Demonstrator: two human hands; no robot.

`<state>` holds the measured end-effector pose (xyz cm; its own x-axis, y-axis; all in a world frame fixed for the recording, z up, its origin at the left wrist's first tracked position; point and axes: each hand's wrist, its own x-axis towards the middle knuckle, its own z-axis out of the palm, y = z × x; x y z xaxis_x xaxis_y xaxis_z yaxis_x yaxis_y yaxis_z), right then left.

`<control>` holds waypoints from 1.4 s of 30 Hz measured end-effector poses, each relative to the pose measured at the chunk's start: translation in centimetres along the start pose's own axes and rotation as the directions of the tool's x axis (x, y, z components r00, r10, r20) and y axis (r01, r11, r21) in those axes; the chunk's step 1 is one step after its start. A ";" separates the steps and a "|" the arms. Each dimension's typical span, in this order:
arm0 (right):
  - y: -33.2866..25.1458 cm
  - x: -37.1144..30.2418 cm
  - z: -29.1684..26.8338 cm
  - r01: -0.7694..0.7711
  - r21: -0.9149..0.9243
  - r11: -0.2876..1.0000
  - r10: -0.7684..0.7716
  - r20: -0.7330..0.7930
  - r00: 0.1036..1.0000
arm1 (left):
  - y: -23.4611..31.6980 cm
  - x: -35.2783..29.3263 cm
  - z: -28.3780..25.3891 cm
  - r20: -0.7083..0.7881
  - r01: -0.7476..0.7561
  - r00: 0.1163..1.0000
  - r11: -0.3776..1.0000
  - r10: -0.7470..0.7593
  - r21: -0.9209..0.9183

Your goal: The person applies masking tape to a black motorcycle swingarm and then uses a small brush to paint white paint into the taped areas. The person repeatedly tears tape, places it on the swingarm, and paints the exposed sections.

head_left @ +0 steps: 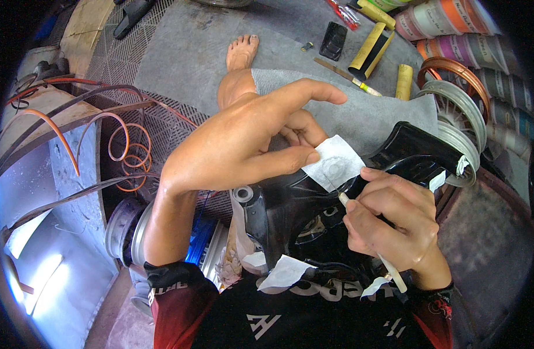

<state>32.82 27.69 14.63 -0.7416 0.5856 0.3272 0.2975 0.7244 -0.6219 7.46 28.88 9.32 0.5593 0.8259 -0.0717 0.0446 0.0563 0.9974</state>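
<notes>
My left hand (238, 136) pinches the edge of a small white square of paper or masking tape (343, 154), its index finger stretched out above. A round grey outline shows in the middle of the square. My right hand (397, 224) is closed around a slim cream-handled craft knife (393, 273), whose thin tip touches or nearly touches the square's lower edge. Under both hands lies a glossy black part (278, 224), like a motorcycle frame piece, with a round metal bushing (242, 193) at its left end. White scraps (285, 272) stick to it or lie close to me.
Coiled orange hoses (127, 151) hang at the left above wheel rims (124, 230). More spoked rims (453, 107) and stacked cans (453, 20) stand at the right. Yellow tape rolls (371, 52), a brush-like tool (348, 77) and a black object (334, 41) lie on the grey mat.
</notes>
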 end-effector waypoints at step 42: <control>1.0 0.4 -2.2 -0.128 0.146 0.981 0.105 0.153 0.983 | -0.1 -0.2 0.0 -0.005 -0.009 1.000 1.000 0.009 -0.016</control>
<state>34.16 29.47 15.68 -0.7895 0.5959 0.1471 0.2988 0.5825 -0.7559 7.35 28.72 9.20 0.5556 0.8291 -0.0631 0.0264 0.0583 0.9980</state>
